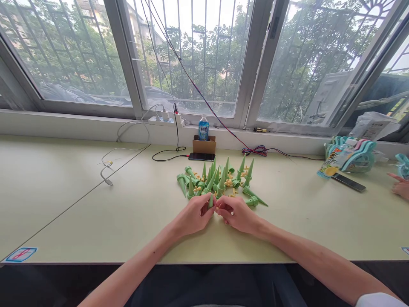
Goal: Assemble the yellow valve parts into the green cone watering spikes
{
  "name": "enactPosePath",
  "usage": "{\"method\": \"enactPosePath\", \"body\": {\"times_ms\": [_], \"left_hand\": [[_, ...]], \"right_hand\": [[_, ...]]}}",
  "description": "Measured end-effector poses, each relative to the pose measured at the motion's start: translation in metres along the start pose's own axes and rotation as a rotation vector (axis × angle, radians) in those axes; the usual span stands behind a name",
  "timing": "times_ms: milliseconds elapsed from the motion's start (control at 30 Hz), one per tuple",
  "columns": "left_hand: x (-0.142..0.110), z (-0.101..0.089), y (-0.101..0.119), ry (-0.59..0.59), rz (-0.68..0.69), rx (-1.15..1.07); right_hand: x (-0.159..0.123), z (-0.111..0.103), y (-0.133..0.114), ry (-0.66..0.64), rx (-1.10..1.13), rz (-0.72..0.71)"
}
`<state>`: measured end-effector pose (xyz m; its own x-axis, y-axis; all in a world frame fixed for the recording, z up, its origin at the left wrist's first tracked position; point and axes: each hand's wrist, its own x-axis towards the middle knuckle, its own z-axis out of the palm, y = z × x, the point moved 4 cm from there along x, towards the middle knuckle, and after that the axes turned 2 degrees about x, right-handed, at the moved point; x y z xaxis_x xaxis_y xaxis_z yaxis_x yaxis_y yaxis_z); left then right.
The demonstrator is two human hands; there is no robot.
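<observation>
Left grip: the left grip (195,214) is closed around a green watering spike (210,201), tip up, probably so that the part can be steadied from one side.
Right grip: the right grip (237,214) pinches what seems to be a small yellow valve piece (217,208) (fingertips cover most of it), just beside the spike; so small a part likely leaves room for fingertips only.
Meeting point: the two grips nearly touch above the near part of the desk (111,221), which presumably keeps both parts close before the person's eyes.
Spike heap: directly beyond both grips lie more green spikes (221,185); some stand point up on their broad collars, others lie on their sides. Their nearness appears to keep reaches short.
Yellow bits: further yellow valve pieces (228,183) are scattered among the spikes.
Behind the heap: a phone (202,157) lies before a cardboard box (204,147) and a blue-labelled bottle (203,128), seemingly out of the grips' way.
Far right: another person's hand (401,186) shows well apart from the right grip, beyond a second phone (349,182).
</observation>
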<state>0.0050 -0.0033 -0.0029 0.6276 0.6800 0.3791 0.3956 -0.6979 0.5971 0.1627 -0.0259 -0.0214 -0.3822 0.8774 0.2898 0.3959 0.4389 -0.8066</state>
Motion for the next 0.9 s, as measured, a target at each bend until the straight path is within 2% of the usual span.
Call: {"method": "enactPosePath", "body": {"times_ms": [900], "left_hand": [[0.0003,0.0002,0.0007,-0.010,-0.001,0.006]], "right_hand": [[-0.0006,-0.0007,-0.0066,-0.013,-0.001,-0.003]]}}
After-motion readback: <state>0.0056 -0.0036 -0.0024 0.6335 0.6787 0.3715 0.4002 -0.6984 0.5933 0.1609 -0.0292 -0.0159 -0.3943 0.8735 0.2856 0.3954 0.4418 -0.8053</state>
